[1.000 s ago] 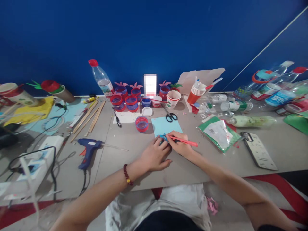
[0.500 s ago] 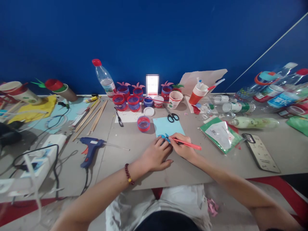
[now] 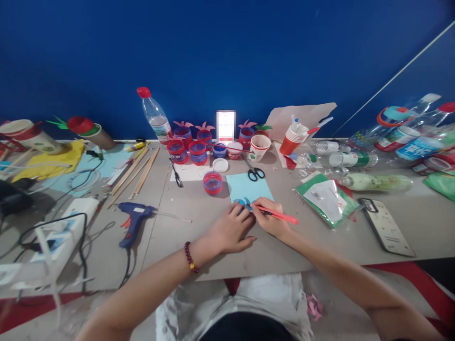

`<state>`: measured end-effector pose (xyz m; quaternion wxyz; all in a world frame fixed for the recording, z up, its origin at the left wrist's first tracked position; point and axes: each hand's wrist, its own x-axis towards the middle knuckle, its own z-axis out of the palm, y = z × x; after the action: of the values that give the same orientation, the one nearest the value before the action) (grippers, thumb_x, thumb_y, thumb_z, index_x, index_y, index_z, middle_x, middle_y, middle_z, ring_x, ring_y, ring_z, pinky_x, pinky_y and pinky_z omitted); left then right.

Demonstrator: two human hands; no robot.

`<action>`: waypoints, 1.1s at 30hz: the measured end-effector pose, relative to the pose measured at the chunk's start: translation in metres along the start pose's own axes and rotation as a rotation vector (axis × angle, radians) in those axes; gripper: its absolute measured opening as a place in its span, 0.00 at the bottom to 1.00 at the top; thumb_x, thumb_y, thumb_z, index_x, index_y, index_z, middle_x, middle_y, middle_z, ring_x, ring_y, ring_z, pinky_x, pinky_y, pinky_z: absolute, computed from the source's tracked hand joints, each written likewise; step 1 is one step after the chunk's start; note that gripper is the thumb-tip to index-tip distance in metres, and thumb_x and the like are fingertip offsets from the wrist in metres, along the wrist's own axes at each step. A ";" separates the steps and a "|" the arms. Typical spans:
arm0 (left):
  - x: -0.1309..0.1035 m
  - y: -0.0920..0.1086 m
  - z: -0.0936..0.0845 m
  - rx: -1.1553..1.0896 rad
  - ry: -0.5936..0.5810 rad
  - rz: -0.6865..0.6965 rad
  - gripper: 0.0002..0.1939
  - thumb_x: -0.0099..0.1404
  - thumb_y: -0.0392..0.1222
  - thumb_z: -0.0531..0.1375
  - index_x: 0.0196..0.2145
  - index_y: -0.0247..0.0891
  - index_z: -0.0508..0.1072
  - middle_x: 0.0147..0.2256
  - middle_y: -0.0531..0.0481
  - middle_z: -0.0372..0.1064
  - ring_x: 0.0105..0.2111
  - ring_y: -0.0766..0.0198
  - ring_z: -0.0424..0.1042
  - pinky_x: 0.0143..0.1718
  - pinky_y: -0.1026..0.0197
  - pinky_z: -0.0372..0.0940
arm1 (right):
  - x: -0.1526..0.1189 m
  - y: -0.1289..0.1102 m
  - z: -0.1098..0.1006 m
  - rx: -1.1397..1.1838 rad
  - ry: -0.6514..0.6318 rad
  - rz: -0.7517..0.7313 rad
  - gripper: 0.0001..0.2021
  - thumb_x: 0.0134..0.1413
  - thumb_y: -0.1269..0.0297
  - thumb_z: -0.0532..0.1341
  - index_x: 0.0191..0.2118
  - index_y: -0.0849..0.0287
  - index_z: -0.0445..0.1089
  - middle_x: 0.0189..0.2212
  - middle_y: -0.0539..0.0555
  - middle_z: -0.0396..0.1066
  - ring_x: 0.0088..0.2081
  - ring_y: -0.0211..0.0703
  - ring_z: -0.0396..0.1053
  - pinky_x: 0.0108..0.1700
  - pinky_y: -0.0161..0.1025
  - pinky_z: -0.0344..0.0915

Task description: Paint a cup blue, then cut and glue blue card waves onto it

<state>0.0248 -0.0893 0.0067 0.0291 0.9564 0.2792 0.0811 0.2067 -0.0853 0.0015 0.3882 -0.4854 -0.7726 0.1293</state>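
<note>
In the head view my left hand (image 3: 232, 229) lies flat, thumb apart, with its fingertips on a small darker blue cut-out (image 3: 243, 202). That piece rests on the near edge of a light blue sheet of paper (image 3: 249, 185) and shows pointed tips; the fingers cover part of it. My right hand (image 3: 269, 219) is closed around a red pen (image 3: 280, 215), whose end points to the right. The pen's tip is hidden by the fingers, close beside the cut-out. Black-handled scissors (image 3: 256, 174) lie on the sheet's far edge. Left of the sheet stands a red and blue ring-shaped cup (image 3: 212, 183).
A blue glue gun (image 3: 134, 220) lies to the left, near a white power strip (image 3: 64, 232) with cables. Several decorated cups stand at the back beside a clear bottle (image 3: 156, 116). On the right are a green packet (image 3: 325, 199), a phone (image 3: 386, 226) and several plastic bottles.
Both hands keep almost the same place on the paper. Only a very slight shift of the whole view shows, and the red pen stays in my right hand.
</note>
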 end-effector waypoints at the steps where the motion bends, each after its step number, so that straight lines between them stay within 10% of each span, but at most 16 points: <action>1: 0.000 0.000 0.000 0.002 0.002 0.001 0.27 0.65 0.59 0.52 0.50 0.35 0.69 0.49 0.41 0.64 0.52 0.47 0.61 0.59 0.45 0.52 | 0.000 0.000 -0.001 -0.003 -0.008 0.012 0.11 0.63 0.66 0.54 0.27 0.56 0.63 0.22 0.49 0.68 0.26 0.38 0.65 0.31 0.35 0.62; 13: 0.000 0.000 -0.001 -0.014 -0.011 0.003 0.27 0.65 0.59 0.52 0.51 0.35 0.68 0.48 0.41 0.64 0.52 0.49 0.59 0.60 0.46 0.50 | 0.011 -0.001 -0.004 -0.007 -0.077 0.063 0.13 0.61 0.63 0.55 0.25 0.55 0.63 0.21 0.49 0.68 0.24 0.38 0.66 0.30 0.35 0.61; 21: 0.004 0.009 -0.009 0.049 -0.040 -0.002 0.30 0.65 0.58 0.53 0.53 0.29 0.67 0.47 0.38 0.65 0.52 0.44 0.60 0.59 0.43 0.50 | 0.013 0.005 -0.006 0.098 0.118 0.098 0.09 0.61 0.61 0.56 0.32 0.55 0.70 0.29 0.53 0.75 0.31 0.42 0.72 0.36 0.39 0.68; 33: 0.009 0.027 -0.008 0.127 -0.063 -0.080 0.39 0.63 0.62 0.54 0.55 0.19 0.65 0.57 0.22 0.61 0.56 0.36 0.62 0.58 0.42 0.52 | 0.012 0.019 0.011 0.510 -0.053 0.245 0.14 0.64 0.54 0.53 0.46 0.56 0.70 0.41 0.56 0.76 0.39 0.45 0.76 0.37 0.41 0.74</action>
<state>0.0456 -0.1073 0.0188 -0.0197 0.9465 0.3205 0.0317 0.2082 -0.0640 -0.0115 0.4589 -0.4584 -0.6606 0.3781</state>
